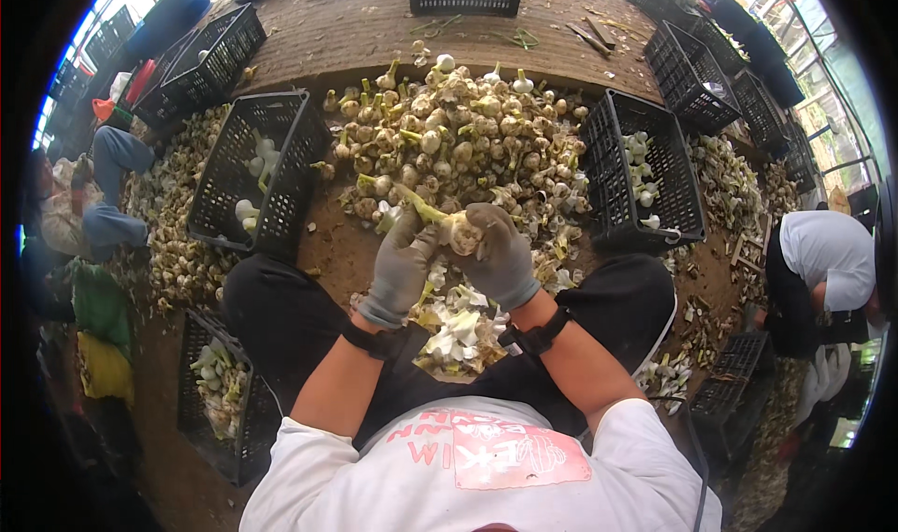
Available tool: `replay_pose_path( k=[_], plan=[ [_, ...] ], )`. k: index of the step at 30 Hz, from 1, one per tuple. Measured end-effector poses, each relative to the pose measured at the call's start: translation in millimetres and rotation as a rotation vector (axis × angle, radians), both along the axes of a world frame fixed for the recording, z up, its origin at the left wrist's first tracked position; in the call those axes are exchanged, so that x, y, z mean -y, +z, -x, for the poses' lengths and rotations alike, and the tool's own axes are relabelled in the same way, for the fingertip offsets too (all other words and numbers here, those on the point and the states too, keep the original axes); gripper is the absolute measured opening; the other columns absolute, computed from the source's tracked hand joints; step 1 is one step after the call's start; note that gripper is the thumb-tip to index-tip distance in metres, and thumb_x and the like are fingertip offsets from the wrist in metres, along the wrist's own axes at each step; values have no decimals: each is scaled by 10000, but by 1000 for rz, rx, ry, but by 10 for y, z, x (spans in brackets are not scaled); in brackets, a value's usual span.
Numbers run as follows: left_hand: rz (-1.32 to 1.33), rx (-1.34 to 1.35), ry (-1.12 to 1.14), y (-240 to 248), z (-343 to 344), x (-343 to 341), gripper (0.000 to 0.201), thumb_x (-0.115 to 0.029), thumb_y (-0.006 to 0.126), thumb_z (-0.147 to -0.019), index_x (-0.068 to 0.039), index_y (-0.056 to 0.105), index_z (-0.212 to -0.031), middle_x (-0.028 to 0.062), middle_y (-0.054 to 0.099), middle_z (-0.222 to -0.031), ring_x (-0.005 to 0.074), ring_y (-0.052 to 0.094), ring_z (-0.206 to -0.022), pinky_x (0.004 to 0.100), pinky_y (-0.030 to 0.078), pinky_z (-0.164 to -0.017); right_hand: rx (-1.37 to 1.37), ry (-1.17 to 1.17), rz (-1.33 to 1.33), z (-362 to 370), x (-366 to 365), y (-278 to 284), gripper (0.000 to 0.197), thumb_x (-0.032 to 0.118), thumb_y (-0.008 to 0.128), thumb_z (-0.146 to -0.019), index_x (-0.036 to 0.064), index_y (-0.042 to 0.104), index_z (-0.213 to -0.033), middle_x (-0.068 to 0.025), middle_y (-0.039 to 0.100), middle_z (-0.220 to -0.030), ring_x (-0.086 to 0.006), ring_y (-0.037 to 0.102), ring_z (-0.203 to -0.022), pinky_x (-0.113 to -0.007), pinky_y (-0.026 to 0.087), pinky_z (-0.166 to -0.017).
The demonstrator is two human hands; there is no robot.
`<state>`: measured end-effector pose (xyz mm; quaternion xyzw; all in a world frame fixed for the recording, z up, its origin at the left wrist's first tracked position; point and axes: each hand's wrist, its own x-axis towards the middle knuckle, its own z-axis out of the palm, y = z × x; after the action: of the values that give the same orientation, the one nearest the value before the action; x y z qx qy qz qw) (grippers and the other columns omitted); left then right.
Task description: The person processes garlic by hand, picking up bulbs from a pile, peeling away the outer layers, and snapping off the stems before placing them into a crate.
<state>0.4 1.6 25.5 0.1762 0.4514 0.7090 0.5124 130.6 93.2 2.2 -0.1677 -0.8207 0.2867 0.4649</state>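
Garlic bulb (pixel 463 237) | long axis slanted, stem (pixel 424 206) leftward | left hand (pixel 399 268) seemingly gripping stem | right hand (pixel 502 259) grasping bulb

Garlic bulb (pixel 461 237), far side hidden

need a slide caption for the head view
A garlic bulb, stem still on, between gloved left hand and right hand, before a garlic pile with a black crate on either side.
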Motion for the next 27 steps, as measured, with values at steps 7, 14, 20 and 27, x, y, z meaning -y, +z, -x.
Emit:
replay_pose_path(
  k=[7,14,20,27],
  plan=[
    [-50,-350,76,-282,-2,41,301,27,472,-932,-60,528,-1215,3,593,-959,91,580,-848,223,486,-640,-72,542,1275,-51,-58,65,594,329,612,-897,3,378,-1335,-85,573,-1165,-163,562,-1042,-282,469,-873],
    [-141,-1222,-119,70,117,44,341,121,493,-646,-27,598,-935,137,600,-884,319,597,-832,325,482,-733,113,510,1461,-213,-190,21,505,412,539,-931,23,477,-1247,-65,591,-1114,-146,558,-1034,-287,451,-911],
    [-36,-1040,-36,-96,197,6,328,158,454,-686,-17,570,-938,66,572,-839,172,553,-787,271,452,-738,573,880,1329,-204,-27,203,490,468,535,-911,21,588,-1104,-39,619,-1000,-118,544,-902,-263,428,-833],
    [521,-1175,-160,-333,379,-83,370,-39,604,-743,-63,589,-1112,133,594,-1100,308,577,-997,336,472,-819,435,1131,1511,-205,83,128,550,550,510,-896,28,613,-1038,-48,630,-955,-125,578,-851,-248,463,-755]
  ],
)
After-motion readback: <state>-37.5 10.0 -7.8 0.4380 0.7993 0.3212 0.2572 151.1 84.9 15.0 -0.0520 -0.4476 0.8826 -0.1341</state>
